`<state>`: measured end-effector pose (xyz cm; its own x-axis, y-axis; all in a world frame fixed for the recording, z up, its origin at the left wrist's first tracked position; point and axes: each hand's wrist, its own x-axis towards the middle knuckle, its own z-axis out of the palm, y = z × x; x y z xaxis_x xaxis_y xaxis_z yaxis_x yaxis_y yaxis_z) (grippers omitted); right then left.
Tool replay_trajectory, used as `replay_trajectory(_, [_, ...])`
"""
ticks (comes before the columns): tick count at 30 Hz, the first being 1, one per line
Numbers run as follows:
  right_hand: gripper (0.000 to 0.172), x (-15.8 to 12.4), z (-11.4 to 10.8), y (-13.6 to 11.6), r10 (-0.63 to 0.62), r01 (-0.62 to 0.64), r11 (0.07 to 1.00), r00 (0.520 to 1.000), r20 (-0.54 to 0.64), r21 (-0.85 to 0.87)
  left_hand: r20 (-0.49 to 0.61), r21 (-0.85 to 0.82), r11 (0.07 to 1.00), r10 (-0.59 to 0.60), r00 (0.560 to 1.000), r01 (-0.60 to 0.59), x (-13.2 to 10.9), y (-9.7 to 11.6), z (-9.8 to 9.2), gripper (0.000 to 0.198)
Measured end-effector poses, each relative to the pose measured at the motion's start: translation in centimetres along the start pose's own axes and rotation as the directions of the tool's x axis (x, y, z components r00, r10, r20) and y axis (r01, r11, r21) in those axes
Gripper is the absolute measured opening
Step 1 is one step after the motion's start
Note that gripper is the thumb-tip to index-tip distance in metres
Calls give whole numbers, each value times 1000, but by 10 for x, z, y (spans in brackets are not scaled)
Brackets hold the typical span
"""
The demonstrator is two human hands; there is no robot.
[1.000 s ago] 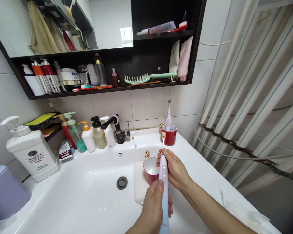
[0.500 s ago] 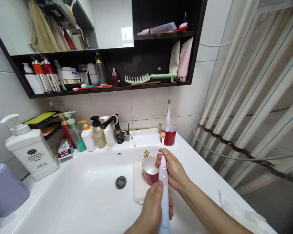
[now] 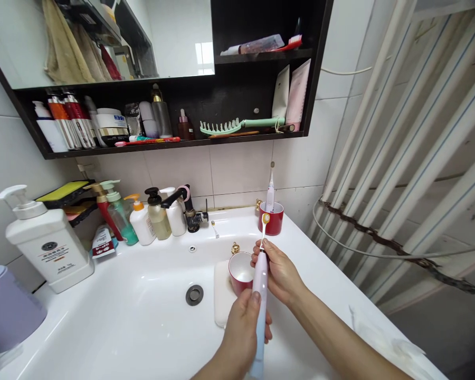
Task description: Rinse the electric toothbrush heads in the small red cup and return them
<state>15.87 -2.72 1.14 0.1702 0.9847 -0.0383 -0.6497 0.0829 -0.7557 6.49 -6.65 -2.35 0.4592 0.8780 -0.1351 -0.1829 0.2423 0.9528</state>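
Note:
Both hands hold a pale pink and blue electric toothbrush (image 3: 260,279) upright over the white sink (image 3: 142,316). My left hand (image 3: 241,332) wraps round its lower handle, thumb on the front. My right hand (image 3: 279,272) grips the upper handle just below the brush neck, whose small head (image 3: 265,217) points up. A red cup (image 3: 240,272) stands on a white pad right behind the toothbrush. Farther back a second red cup (image 3: 273,217) holds another electric toothbrush (image 3: 270,187).
A black tap (image 3: 186,208) and several pump bottles (image 3: 142,219) line the back of the sink. A large white pump bottle (image 3: 43,243) and a lilac container (image 3: 8,309) stand at the left. A dark shelf (image 3: 174,142) with toiletries and a green comb hangs above. White pipes run at the right.
The toothbrush and both hands have shifted slightly left in the picture, with the grips unchanged. The view has drifted a little.

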Motion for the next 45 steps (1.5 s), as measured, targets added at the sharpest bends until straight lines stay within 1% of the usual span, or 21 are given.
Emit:
replay_trajectory(1, [13, 1, 0, 1, 1, 0, 1000, 1000, -7, 8, 1, -2, 1000, -19, 1000, 19, 0, 0, 0, 33])
replay_trajectory(4, [13, 1, 0, 1, 6, -5, 1000, 1000, -26, 18, 74, -131, 982, -131, 989, 140, -2, 1, 2, 34])
replay_trajectory(5, [13, 1, 0, 0, 10, -9, 1000, 1000, -27, 16, 85, -152, 976, -144, 986, 156, -2, 2, 2, 35])
replay_trajectory(6, [13, 1, 0, 0, 13, -12, 1000, 1000, -25, 12, 74, -143, 980, -131, 989, 141, -2, 2, 2, 35])
replay_trajectory(9, [13, 0, 1, -2, -1, 0, 1000, 999, -40, -17, -2, -12, 999, -32, 999, 32, -3, 2, 2, 34])
replay_trajectory(10, [13, 0, 0, -2, -9, 8, 1000, 998, -55, -26, -4, 7, 1000, -29, 1000, 29, -3, 3, 1, 34])
replay_trajectory(13, [13, 1, -1, -2, -7, 5, 999, 997, -75, -33, 49, -62, 990, -121, 991, 124, -3, 4, 1, 35])
replay_trajectory(14, [13, 2, -1, -2, 0, -2, 999, 998, -71, -33, 57, -79, 987, -136, 989, 140, -3, 4, 1, 35])
replay_trajectory(18, [13, 2, 0, -3, -16, 13, 999, 997, -74, -42, 23, 4, 998, -70, 997, 70, -3, 5, -1, 34])
replay_trajectory(19, [13, 1, 0, -4, -21, 17, 999, 996, -84, -43, 29, 2, 997, -82, 996, 82, -3, 6, -1, 34])
replay_trajectory(23, [11, 1, 1, -4, -5, 2, 999, 994, -107, -34, 89, -109, 973, -195, 977, 204, -4, 10, -1, 36])
replay_trajectory(28, [11, 3, 0, -4, -3, 0, 1000, 992, -123, -23, 70, -43, 978, -199, 977, 202, -4, 15, -2, 37])
replay_trajectory(32, [11, 3, 0, -4, 5, -8, 1000, 991, -133, -22, 149, -153, 947, -260, 954, 282, -5, 16, -3, 37])
replay_trajectory(33, [11, 3, 0, -4, 1, -4, 1000, 991, -132, -24, 141, -150, 951, -251, 958, 271, -5, 16, -3, 37])
replay_trajectory(36, [11, 3, -1, -3, -18, 14, 999, 991, -134, -29, 60, -40, 984, -172, 983, 174, -5, 15, -2, 35])
replay_trajectory(37, [11, 3, -2, -3, -24, 20, 999, 990, -138, -31, 46, -16, 987, -160, 986, 161, -5, 14, -2, 35])
replay_trajectory(38, [11, 4, -3, -3, -31, 27, 999, 989, -145, -31, 49, -16, 985, -171, 984, 172, -5, 14, -2, 35])
replay_trajectory(42, [11, 9, -8, -9, -74, 68, 997, 981, -182, -40, 123, -108, 951, -277, 953, 290, -6, 12, 0, 40])
replay_trajectory(43, [12, 10, -10, -12, -84, 72, 995, 980, -178, -70, 117, -120, 948, -280, 953, 294, -6, 12, 1, 41])
replay_trajectory(45, [14, 13, -12, -16, -106, 76, 978, 983, -151, -192, 66, -151, 951, -262, 963, 269, -4, 15, -1, 39])
